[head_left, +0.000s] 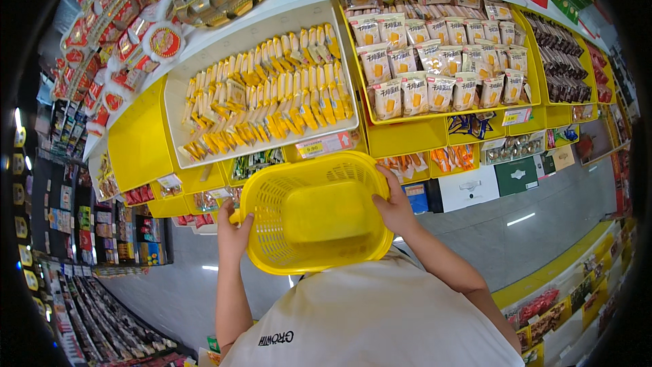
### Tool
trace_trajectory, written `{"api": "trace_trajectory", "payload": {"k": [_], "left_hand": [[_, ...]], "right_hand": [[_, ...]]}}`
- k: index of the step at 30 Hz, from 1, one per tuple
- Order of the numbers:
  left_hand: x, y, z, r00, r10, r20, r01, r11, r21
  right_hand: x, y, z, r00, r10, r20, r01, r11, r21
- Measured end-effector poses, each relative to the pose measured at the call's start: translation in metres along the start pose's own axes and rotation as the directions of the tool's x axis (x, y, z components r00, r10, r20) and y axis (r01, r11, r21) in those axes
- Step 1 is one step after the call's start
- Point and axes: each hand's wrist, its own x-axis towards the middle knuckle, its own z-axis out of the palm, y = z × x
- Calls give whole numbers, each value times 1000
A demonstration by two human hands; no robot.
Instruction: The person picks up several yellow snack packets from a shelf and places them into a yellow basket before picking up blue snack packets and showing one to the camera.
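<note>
A yellow plastic shopping basket (326,211) with slotted sides is held before my body, and nothing lies in it. My left hand (236,229) grips the rim or handle at its left end, thumb toward the inside. At the right end, my right hand (395,204) has its fingers behind the rim and its thumb over the edge. Beyond the basket, a white tray (262,148) holds rows of small yellow-wrapped snacks (280,92). To its right, a yellow tray (453,112) is filled with upright snack packets (440,93).
Small yellow bins (407,137) with wrapped sweets line the display's front. A bin of dark-wrapped snacks (560,61) stands farther right. White and green boxes (468,188) sit low beside the grey floor (489,229). Stocked shelves (102,224) rise at left; more bins (560,311) are at lower right.
</note>
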Motion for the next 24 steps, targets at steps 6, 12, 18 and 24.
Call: {"api": "trace_trajectory", "payload": {"k": [6, 12, 18, 24], "left_hand": [[-7, -31, -1, 910, -214, 354, 344, 868, -358], [-18, -19, -50, 942, -163, 294, 293, 828, -479], [-60, -31, -112, 967, -195, 167, 253, 826, -503], [-99, -67, -137, 942, -287, 175, 333, 720, -608]], "right_hand": [[-6, -10, 17, 996, 91, 19, -92, 948, 304], [-17, -83, 44, 993, 120, 3, -114, 932, 345], [-29, -65, 62, 989, 128, 73, -147, 855, 498], [-27, 107, 74, 984, 109, 140, -46, 918, -395]]}}
